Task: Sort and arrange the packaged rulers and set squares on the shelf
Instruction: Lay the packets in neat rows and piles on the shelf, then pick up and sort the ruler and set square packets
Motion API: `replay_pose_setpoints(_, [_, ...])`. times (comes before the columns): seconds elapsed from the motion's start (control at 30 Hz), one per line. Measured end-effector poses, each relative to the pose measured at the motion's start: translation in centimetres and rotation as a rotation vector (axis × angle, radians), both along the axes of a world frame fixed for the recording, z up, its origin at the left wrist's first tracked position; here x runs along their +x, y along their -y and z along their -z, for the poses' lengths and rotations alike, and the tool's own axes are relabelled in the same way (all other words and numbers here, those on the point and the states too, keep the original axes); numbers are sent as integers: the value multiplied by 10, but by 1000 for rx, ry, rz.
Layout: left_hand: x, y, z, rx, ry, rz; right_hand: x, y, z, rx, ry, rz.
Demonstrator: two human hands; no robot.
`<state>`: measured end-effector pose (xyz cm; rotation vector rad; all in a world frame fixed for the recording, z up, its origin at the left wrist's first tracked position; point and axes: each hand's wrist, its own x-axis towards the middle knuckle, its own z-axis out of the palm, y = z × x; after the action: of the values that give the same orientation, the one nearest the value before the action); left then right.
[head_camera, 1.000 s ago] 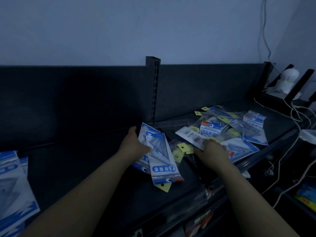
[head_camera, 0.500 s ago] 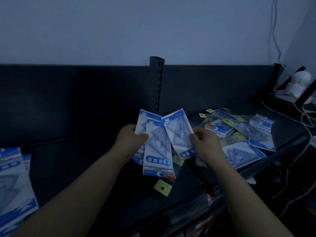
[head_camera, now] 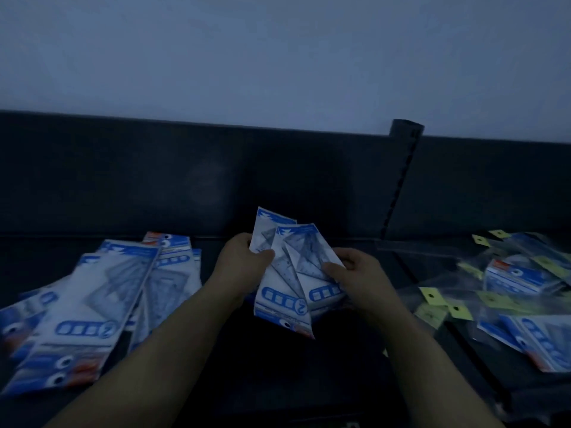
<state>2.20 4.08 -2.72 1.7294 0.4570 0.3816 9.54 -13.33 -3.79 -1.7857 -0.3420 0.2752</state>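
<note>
set square packs (head_camera: 282, 299): shifting left toward sorted pile (head_camera: 92, 304)
left hand (head_camera: 239, 264): fingers gripping the packs
right hand (head_camera: 358, 276): fingers pinching them

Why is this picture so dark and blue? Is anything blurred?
Head view: dim, blue-tinted light, no glare. The packs held by the left hand and right hand look fairly sharp. The left pile and right heap are smeared by blur. The upright leans, likely wide-angle distortion.
</note>
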Motion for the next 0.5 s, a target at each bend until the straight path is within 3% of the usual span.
replay_pose_setpoints(0.17, [-41,-54,-10,184,9,-169,-20,-58,-3,109,-73,-61])
replay_pose_setpoints(0.4, [-92,-110,-3,273,-36,-335,-58,-129,1,59,-156,-185])
replay_pose_setpoints(0.5, [-107,-131,0,372,-91,-382,-66,-144,4,9,-98,-185])
